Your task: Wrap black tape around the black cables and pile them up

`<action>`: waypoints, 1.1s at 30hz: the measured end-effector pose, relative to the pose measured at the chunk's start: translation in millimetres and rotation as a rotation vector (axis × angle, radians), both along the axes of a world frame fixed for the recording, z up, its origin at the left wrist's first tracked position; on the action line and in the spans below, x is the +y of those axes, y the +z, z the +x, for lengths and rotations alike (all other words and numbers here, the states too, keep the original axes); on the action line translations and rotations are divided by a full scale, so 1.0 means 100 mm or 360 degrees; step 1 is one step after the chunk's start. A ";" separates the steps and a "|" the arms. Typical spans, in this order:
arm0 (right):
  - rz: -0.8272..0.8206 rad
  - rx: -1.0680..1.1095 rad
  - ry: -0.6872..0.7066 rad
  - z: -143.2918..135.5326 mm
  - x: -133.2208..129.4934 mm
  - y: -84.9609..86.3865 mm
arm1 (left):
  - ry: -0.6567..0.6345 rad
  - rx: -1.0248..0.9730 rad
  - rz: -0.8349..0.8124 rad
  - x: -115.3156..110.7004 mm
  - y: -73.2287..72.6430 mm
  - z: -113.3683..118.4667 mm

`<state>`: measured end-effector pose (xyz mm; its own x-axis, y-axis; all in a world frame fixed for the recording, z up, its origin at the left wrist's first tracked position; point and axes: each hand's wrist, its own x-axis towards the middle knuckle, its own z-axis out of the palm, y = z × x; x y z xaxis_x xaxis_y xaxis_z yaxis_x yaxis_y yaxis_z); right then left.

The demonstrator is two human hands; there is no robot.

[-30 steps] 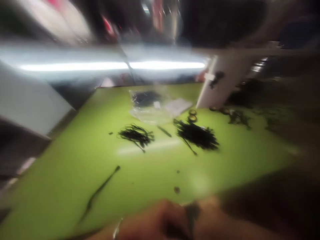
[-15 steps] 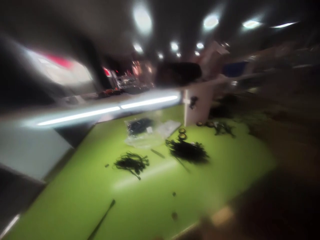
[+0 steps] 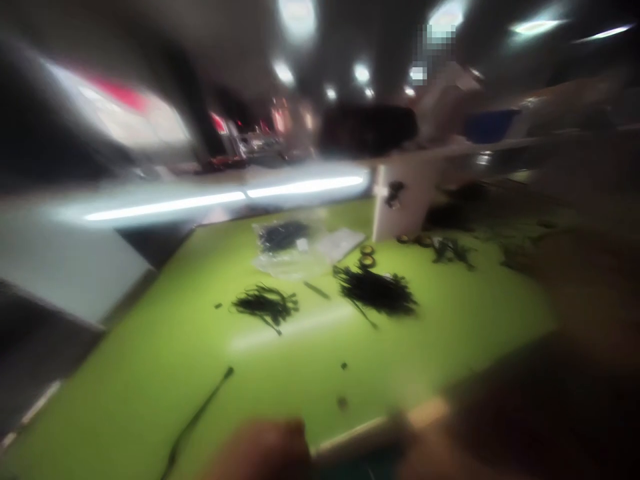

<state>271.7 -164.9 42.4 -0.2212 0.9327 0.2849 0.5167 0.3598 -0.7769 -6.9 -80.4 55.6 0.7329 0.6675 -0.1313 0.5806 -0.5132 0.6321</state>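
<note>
On green table (image 3: 430,340), cable (image 3: 199,411) lies near left hand (image 3: 265,448).

Left hand (image 3: 267,450): we now have it apart from our right hand (image 3: 427,427).
Ceiling lights (image 3: 297,18): since come into our view.

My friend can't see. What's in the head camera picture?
A blurry left hand and right hand at the near edge of a green table. On it lie two black cable bunches, one loose cable and a clear plastic bag.
</note>
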 end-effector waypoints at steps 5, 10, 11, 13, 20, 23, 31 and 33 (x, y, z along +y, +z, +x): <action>-0.0070 0.0086 -0.0232 0.14 0.56 -0.07 | 0.0531 -0.0742 -0.0283 0.37 0.00 0.11; -0.0055 0.0002 -0.0521 0.33 1.23 -0.06 | 0.1209 -0.1210 -0.1036 0.73 -0.41 0.30; -0.0075 0.0015 -0.0541 0.33 1.33 -0.06 | 0.1211 -0.1250 -0.1067 0.77 -0.45 0.32; -0.0124 0.0047 -0.0552 0.29 1.46 -0.07 | 0.1160 -0.1320 -0.1093 0.81 -0.49 0.34; -0.0054 -0.0078 -0.0491 0.11 1.67 -0.20 | 0.1080 -0.1435 -0.1200 0.82 -0.56 0.21; 0.0088 -0.0244 -0.0449 0.05 1.73 -0.21 | 0.1059 -0.1425 -0.1160 0.80 -0.61 0.19; 0.0262 -0.1067 -0.0605 -0.04 1.99 -0.14 | 0.0833 -0.1445 -0.0955 0.75 -0.73 0.25; 0.0213 -0.1225 -0.0678 0.03 2.11 -0.18 | 0.0872 -0.1454 -0.0908 0.76 -0.76 0.25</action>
